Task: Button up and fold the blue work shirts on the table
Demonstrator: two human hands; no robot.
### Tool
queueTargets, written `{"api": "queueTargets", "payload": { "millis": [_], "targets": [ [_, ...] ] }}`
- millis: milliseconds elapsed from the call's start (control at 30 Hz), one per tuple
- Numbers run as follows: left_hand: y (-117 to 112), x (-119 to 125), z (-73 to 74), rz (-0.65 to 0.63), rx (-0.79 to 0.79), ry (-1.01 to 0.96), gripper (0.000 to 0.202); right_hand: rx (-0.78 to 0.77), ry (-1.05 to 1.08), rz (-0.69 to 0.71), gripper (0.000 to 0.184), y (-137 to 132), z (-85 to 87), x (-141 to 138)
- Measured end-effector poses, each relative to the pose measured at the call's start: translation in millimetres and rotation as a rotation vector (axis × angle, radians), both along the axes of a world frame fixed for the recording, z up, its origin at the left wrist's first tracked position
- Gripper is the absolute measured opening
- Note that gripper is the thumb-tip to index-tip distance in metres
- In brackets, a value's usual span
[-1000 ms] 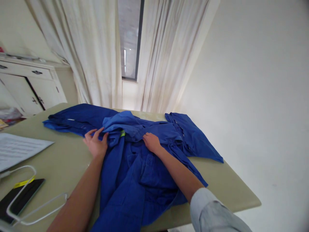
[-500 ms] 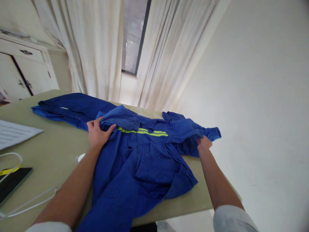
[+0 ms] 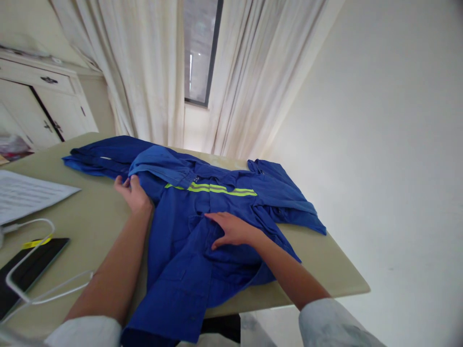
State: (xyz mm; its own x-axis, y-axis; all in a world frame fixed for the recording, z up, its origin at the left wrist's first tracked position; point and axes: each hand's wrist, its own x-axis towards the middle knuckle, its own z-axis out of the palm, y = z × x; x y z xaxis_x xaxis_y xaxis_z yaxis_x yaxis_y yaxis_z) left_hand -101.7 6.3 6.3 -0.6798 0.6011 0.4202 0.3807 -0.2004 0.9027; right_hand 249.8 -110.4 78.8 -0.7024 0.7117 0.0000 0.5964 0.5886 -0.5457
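A blue work jacket [image 3: 173,217] lies spread over the table, with a yellow-green and grey reflective stripe [image 3: 231,191] across it. Its lower part hangs over the near edge. My left hand [image 3: 134,193] is at the left, its fingertips closed on the edge of a lighter blue folded sleeve [image 3: 159,161]. Over the jacket's middle is my right hand [image 3: 231,229], thumb and fingers apart, holding nothing; whether it touches the cloth I cannot tell. Another sleeve [image 3: 292,200] lies flat at the right.
Printed paper [image 3: 32,193] lies on the table [image 3: 325,260] at the left. Nearer are a black flat device [image 3: 36,270] with a yellow tag and a white cable [image 3: 54,299]. A white cabinet [image 3: 47,101], curtains [image 3: 152,72] and a wall [image 3: 379,144] stand beyond.
My right hand has let go of the right sleeve and moved left over the jacket's middle. That sleeve now lies flatter. My left hand has moved left, drawing the folded sleeve with it.
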Motion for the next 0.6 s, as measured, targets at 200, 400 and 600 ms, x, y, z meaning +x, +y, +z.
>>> {"api": "queueTargets", "payload": {
  "millis": [200, 400, 600],
  "targets": [
    [-20, 16, 16.3, 0.14, -0.072, -0.021, 0.083, 0.094, 0.111, -0.107, 0.017, -32, 54.9, 56],
    [-30, 17, 19.0, 0.171, -0.097, 0.047, 0.081, 0.135, 0.326, -0.65, 0.023, -126, 95.3, 167],
    [-50, 53, 54.8, 0.143, -0.055, 0.405, 0.077, -0.007, 0.342, -0.846, 0.034, -175, 46.4, 162]
  ]
}}
